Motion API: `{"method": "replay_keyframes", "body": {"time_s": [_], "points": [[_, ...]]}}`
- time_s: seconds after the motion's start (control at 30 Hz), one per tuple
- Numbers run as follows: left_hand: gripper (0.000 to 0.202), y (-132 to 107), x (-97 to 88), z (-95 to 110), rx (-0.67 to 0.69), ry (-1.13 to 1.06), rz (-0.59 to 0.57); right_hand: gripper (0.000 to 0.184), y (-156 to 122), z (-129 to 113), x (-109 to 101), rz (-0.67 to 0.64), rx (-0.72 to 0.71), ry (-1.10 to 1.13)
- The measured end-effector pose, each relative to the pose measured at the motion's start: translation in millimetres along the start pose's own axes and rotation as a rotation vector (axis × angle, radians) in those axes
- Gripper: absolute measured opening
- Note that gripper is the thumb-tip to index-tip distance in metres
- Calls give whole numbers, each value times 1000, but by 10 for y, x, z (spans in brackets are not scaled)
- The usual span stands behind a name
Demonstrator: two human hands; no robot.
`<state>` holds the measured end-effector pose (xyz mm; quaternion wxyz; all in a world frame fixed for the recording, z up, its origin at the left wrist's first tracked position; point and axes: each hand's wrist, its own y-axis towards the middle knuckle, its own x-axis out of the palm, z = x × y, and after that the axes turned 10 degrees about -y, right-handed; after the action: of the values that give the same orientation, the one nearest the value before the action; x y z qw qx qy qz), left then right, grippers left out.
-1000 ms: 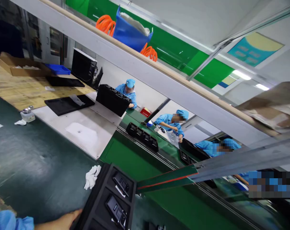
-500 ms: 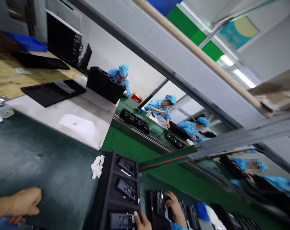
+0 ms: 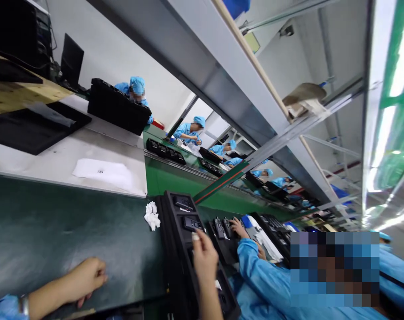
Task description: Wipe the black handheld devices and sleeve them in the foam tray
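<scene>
My left hand (image 3: 90, 276) rests on the dark green tabletop in a loose fist, with nothing visible in it. My right hand (image 3: 205, 258) is over a black foam tray (image 3: 170, 200), its fingers bent and close together. A white covering or patch shows at one fingertip; whether anything is pinched there is hidden. In the tray's far compartments lie a black handheld radio-like device (image 3: 183, 203) and a second such device (image 3: 191, 223), the latter just beyond my fingertips. My hand and forearm cover part of the nearer compartments. A crumpled white tissue (image 3: 152, 216) lies left of the tray.
To the right, a co-worker's hand (image 3: 238, 227) reaches over black devices (image 3: 218, 227) in another tray. A white board (image 3: 135, 151) carries a flat white pouch (image 3: 102, 172). A slanted green post (image 3: 218, 184) stands behind the tray. Several people in blue sit further back.
The view has swung right, bringing the co-worker beside me into sight. My right hand has lifted from the third device and moved toward the tray's far end. My left hand stays closed.
</scene>
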<state>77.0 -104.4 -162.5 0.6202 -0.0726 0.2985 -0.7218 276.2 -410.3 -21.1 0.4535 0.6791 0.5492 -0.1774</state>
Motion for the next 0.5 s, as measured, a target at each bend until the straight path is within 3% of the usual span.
{"method": "replay_keyframes", "body": {"time_s": [0.1, 0.17, 0.27, 0.37, 0.5], "points": [[21, -146, -59, 118, 160, 64, 68, 38, -900, -656, 514, -324, -283, 97], [15, -308, -40, 56, 249, 106, 129, 27, -1480, -981, 874, -419, -378, 65], [18, -679, 82, -206, 323, 234, 192, 27, -2098, -1221, 1276, -477, -420, -7], [24, -1114, 226, -640, 316, 308, 162, 32, -2393, -1320, 1461, -470, -408, -54], [25, -1526, 246, -1255, 192, 315, 162, 25, -2447, -1433, 1496, -447, -382, -36]]}}
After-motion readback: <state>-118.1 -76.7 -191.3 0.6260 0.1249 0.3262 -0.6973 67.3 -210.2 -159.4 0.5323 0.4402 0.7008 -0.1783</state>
